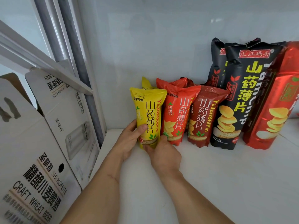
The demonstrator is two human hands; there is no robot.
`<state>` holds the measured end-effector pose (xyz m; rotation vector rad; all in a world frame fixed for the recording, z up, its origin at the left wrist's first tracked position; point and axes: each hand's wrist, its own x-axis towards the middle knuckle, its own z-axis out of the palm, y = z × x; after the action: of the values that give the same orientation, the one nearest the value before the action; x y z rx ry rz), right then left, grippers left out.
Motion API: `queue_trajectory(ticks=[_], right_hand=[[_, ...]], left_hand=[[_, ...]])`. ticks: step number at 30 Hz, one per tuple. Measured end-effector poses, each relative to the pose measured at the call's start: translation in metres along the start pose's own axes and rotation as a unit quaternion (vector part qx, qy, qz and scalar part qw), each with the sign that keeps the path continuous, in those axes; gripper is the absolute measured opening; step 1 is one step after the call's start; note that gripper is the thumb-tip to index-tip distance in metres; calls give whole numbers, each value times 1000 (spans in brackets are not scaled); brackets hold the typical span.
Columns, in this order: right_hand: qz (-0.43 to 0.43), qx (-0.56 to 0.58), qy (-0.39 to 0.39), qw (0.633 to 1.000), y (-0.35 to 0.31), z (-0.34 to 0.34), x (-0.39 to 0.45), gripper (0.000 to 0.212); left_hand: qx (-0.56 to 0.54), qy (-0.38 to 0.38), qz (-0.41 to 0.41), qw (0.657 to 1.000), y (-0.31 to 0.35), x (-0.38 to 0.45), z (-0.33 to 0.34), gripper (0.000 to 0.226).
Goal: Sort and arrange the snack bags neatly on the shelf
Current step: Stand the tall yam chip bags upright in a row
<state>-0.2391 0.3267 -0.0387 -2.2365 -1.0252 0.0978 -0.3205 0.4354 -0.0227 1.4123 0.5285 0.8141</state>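
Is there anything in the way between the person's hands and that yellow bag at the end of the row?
Nothing visible. The left hand grips the front yellow bag from its left side, thumb on its face, and the right hand holds its bottom edge. The orange bag stands close on its right.

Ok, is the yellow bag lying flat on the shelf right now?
No, the yellow bag stands upright at the left end of the row, gripped low down by the left hand and right hand.

White shelf (pixel 210 183), upright row of snack bags: yellow bag (pixel 148 110), orange-red bag (pixel 177 110), dark red bag (pixel 203 115), tall black bag (pixel 239 94), tall red bag (pixel 275 102)
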Motion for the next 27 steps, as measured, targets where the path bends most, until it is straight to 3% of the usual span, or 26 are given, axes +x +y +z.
queue_trajectory(ticks=[15,17,19,23,25,27], right_hand=[[-7,-10,23,1000,1,0,-1,43],[-9,-6,27,1000,2,-2,-2,44],[-15,-1,31,999,3,-5,-4,45],[-58,-35,28,997,14,-16,-13,36],[-102,-66,28,992,27,-27,-17,29],[-145,-96,26,984,43,-42,-22,27]], left_hand=[[-38,3,2,999,-11,14,-3,39],[-38,2,7,999,-13,13,-4,44],[-24,6,1,1000,-11,8,-6,63],[88,51,-25,994,-7,-18,-6,105],[176,94,-39,979,-3,-37,-1,96],[310,147,-48,938,-2,-58,6,71]])
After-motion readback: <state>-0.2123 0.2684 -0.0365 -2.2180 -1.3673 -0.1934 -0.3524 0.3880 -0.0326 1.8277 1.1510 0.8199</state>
